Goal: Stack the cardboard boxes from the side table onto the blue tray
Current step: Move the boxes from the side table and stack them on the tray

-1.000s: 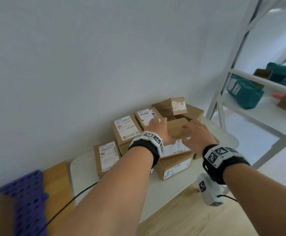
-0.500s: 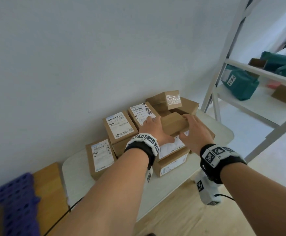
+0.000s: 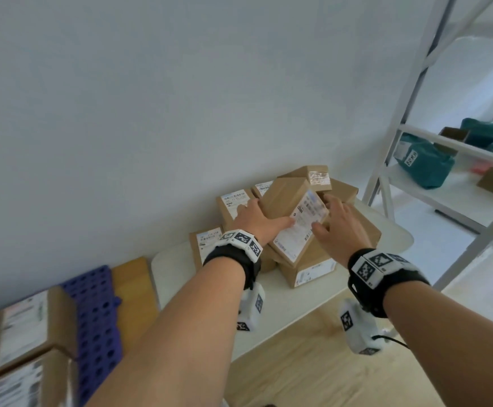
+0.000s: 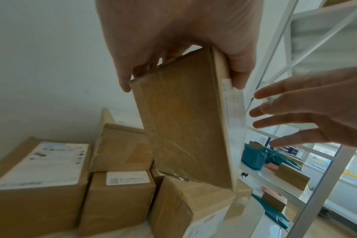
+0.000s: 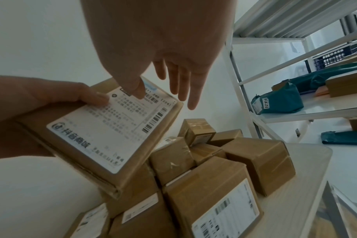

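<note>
While two bare forearms reached up from the lower frame, the left hand (image 3: 256, 221) gripped a flat brown cardboard box with a white shipping label (image 3: 293, 218), tilted above the pile at centre. The right hand (image 3: 342, 227) hovered just beside it, fingers spread. Beyond, more brown cardboard boxes (image 3: 312, 267) sat on the white side table (image 3: 271, 312). A blue perforated plastic tray (image 3: 95, 318) lay at lower left.

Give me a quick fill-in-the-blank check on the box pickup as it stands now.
1. The lifted box is gripped by the ____ hand.
2. The right hand beside it has its fingers ____.
3. The box's label is coloured ____.
4. The tray on the floor is coloured ____.

Missing words: left; spread open; white; blue.
</note>
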`<action>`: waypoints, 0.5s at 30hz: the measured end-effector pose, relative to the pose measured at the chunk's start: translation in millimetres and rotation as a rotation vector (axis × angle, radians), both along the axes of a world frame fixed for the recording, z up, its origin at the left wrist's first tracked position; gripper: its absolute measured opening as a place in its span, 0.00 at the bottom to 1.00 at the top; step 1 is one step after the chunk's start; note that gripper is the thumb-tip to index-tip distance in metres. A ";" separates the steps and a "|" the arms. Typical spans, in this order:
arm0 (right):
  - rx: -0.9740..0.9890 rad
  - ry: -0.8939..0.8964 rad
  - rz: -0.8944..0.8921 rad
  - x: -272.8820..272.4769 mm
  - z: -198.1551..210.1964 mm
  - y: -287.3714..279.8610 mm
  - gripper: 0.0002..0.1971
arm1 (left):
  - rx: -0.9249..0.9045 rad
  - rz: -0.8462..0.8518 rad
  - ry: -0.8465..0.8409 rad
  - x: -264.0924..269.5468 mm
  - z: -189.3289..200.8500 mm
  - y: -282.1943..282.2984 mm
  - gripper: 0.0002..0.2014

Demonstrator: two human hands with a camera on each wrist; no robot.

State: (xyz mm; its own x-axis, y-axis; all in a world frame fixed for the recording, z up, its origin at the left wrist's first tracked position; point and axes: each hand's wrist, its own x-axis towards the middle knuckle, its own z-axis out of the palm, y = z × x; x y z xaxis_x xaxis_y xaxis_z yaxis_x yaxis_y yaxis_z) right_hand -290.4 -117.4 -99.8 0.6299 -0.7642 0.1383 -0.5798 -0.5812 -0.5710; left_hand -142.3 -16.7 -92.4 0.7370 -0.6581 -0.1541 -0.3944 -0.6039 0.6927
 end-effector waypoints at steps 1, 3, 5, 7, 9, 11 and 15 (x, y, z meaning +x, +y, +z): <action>0.001 0.001 0.016 -1.1 1.3 10.3 0.31 | -0.018 0.011 0.008 -2.9 2.4 13.0 0.51; 0.003 -0.004 0.044 -2.1 2.8 30.7 0.31 | -0.050 0.037 0.027 -8.4 5.8 39.3 0.49; 0.016 -0.016 0.074 -1.1 2.6 50.3 0.30 | -0.070 0.079 0.042 -13.1 6.9 66.4 0.53; 0.033 -0.020 0.109 1.0 1.8 69.4 0.29 | -0.073 0.127 0.055 -15.8 4.6 92.4 0.58; 0.059 -0.019 0.139 4.3 2.6 88.9 0.28 | -0.078 0.169 0.061 -17.9 7.4 120.2 0.53; 0.078 -0.030 0.173 10.7 3.6 107.7 0.28 | -0.084 0.198 0.076 -16.2 11.8 146.5 0.43; 0.102 -0.029 0.215 31.2 12.0 144.6 0.30 | -0.090 0.270 0.072 -3.4 15.9 192.3 0.44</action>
State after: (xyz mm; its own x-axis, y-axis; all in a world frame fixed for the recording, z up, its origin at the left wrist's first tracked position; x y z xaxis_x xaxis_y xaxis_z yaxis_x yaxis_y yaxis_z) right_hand -259.3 27.2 -87.9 0.7763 -0.6243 0.0873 -0.4318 -0.6276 -0.6478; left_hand -145.8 175.6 -76.5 0.8766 -0.4528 -0.1627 -0.1753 -0.6154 0.7685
